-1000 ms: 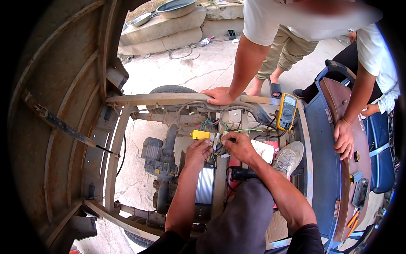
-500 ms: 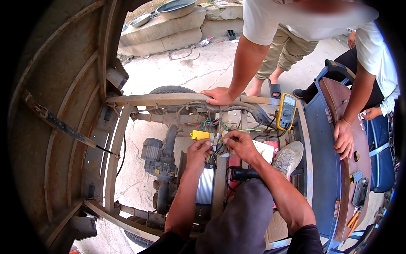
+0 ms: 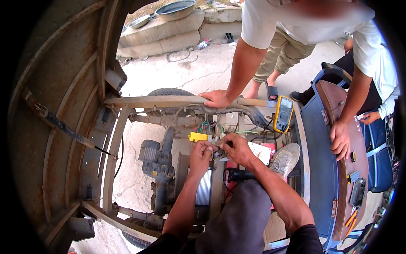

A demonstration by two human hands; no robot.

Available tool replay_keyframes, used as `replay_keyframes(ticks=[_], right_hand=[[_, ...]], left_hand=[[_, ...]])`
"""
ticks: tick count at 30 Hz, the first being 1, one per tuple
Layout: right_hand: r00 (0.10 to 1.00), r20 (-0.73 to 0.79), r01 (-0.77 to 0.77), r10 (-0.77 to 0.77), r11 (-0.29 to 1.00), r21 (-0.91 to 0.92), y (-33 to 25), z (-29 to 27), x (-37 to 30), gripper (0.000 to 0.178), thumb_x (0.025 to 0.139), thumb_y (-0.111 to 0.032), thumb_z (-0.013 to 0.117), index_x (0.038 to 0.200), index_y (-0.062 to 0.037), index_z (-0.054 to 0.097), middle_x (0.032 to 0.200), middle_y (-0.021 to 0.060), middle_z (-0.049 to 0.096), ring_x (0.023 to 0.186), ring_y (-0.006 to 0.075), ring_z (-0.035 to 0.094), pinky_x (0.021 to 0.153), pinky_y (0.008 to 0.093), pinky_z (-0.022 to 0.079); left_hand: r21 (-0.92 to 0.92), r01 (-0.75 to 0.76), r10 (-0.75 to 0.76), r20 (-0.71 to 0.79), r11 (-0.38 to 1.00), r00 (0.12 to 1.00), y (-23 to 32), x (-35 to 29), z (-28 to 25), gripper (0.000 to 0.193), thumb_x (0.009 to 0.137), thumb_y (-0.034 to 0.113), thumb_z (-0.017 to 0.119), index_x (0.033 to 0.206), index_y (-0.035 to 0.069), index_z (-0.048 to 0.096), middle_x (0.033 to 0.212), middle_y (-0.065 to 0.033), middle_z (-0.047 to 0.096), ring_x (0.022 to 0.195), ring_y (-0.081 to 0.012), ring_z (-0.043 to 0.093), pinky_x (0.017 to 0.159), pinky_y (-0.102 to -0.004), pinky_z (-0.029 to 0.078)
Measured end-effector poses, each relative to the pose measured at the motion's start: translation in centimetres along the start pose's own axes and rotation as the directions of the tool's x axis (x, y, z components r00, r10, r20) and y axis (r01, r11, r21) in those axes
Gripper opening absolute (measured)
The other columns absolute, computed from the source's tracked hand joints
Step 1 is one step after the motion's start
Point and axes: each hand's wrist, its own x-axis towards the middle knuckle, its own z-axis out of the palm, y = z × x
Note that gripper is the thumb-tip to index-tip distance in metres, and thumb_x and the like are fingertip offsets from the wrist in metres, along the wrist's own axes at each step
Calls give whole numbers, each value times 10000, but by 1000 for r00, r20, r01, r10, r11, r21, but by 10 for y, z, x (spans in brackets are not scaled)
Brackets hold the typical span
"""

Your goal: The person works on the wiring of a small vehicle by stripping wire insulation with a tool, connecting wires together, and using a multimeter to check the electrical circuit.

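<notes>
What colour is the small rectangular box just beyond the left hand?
The small rectangular box is bright yellow; head view shows it best.

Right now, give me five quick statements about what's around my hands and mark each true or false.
1. Your left hand and right hand are close together. True.
2. The yellow box is nearer your right hand than your left. False: it is nearer your left.
3. A co-worker's hand rests on the frame rail. True.
4. The multimeter is left of both your hands. False: it is to their right.
5. The ribbed silver box is right of your left forearm. True.
</notes>
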Motion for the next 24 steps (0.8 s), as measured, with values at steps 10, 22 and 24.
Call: replay_keyframes(ticks=[10,22,24], right_hand=[[969,94,242,-227,948,-205,9,-2,5,135,864,-98,639,962,-9,666,954,206,605,955,397,594,842,434,478],[959,118,282,-257,880,-382,0,0,4,124,874,-102,625,952,-11,658,967,174,596,922,389,614,816,445,508],[959,107,283,-262,884,-371,0,0,5,124,864,-99,629,943,-7,654,960,175,597,910,389,617,810,445,509]], left_hand=[[28,-82,83,-36,996,996,1,-4,17,171,945,127,649,1084,29,662,867,-1,670,736,-52,569,604,-213,445],[76,-46,53,-81,996,995,2,-4,17,103,942,93,648,971,2,688,796,0,650,741,-65,579,661,-217,460],[71,-49,55,-85,996,995,-1,-3,16,104,940,96,651,968,4,689,793,-3,652,739,-65,582,656,-217,458]])
